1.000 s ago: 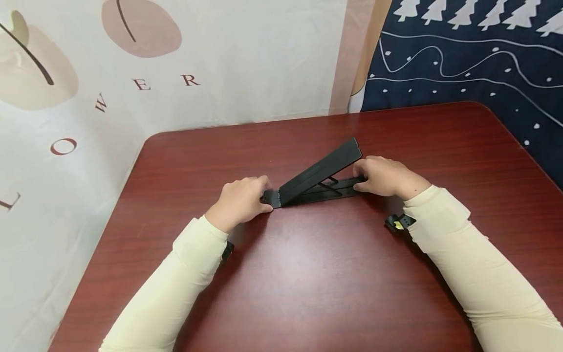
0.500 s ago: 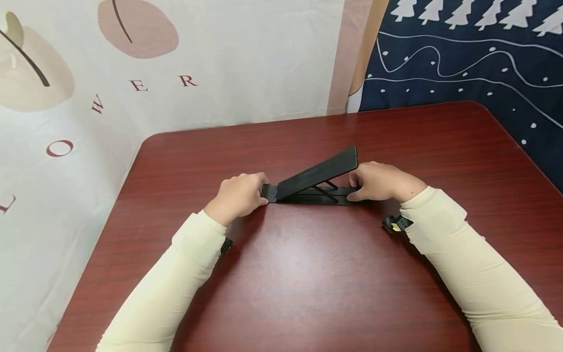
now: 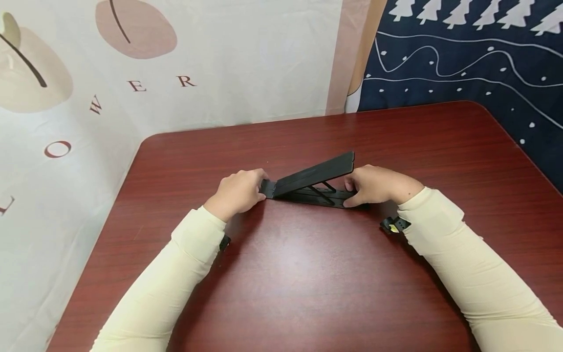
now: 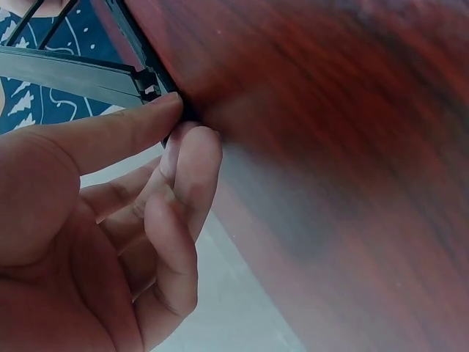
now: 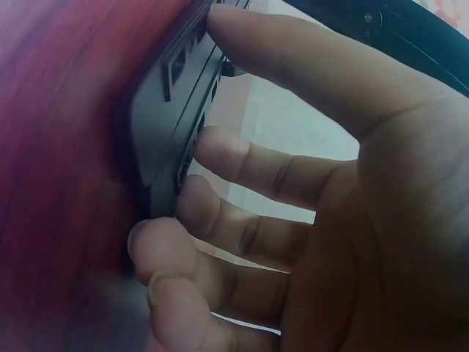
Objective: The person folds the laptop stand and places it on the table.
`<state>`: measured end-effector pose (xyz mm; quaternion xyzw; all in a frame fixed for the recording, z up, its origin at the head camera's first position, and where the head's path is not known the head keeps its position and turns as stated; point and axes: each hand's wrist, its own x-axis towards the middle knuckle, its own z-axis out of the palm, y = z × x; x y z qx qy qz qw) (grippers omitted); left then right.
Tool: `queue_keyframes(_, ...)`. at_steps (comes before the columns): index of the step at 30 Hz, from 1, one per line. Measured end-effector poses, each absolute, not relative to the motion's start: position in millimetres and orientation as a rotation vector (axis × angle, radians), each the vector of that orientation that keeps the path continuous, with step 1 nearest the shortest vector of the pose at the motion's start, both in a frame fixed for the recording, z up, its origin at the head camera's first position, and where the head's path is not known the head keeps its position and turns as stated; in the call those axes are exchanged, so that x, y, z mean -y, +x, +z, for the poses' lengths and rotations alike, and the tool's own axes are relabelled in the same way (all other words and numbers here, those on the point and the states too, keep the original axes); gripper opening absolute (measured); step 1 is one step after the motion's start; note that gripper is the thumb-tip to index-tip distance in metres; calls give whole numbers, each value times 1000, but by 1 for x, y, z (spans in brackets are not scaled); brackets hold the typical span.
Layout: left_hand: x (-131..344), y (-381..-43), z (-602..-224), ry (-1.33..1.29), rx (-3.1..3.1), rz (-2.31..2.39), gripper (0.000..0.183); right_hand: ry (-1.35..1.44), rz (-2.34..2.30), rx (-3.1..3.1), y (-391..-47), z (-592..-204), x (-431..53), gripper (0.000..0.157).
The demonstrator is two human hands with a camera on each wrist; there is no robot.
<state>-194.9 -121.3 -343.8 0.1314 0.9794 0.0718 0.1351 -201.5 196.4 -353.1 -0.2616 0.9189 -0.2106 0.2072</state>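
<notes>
A black folding stand (image 3: pixel 312 174) sits on the table in the head view, its upper plate raised at a slant to the right. Thin struts (image 3: pixel 320 194) prop that plate above the slotted base (image 3: pixel 296 197). At the hinged end, my left hand (image 3: pixel 237 193) pinches the short end piece between thumb and fingers, as the left wrist view shows. My right hand (image 3: pixel 379 185) holds the right end of the base, below the raised plate. In the right wrist view, the thumb lies on one edge of the slotted base (image 5: pixel 165 110) and the fingertips reach along the other.
The reddish-brown table (image 3: pixel 303 293) runs back to a pale printed cloth (image 3: pixel 255 58) with letters. A dark blue cloth (image 3: pixel 444 88) with white trees hangs at the back right. A small black device (image 3: pixel 394 225) is at the right wrist.
The stand has turned slightly: its right end has come nearer and its left end has shifted a little away. Both hands move with it and keep their hold.
</notes>
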Motion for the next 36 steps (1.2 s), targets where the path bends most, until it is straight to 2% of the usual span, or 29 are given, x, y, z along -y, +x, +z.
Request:
queue_keyframes(10, 122, -198, -346, 357, -2826, 279, 48, -760, -606, -2533, -200, -354, -194, 29)
queue_keyframes(23, 124, -206, -346, 323, -2818, 304, 48, -666, -651, -2396, -200, -354, -189, 33)
queue_keyframes(25, 123, -207, -346, 314, -2819, 310, 47, -656, -678, -2374, -200, -354, -189, 36)
queue_keyframes(30, 122, -209, -346, 317, -2811, 325, 46, -663, -742, -2340, -197, -355, -191, 63)
queue_keyframes(31, 121, -209, -346, 322, -2812, 325, 46, -664, -750, -2335, -196, -355, -191, 63)
queue_keyframes(33, 120, -209, -346, 336, -2820, 321, 45, -660, -761, -2330, -195, -356, -191, 53)
queue_keyframes(36, 119, -209, -345, 361, -2841, 310, 44, -668, -769, -2325, -194, -356, -190, 54)
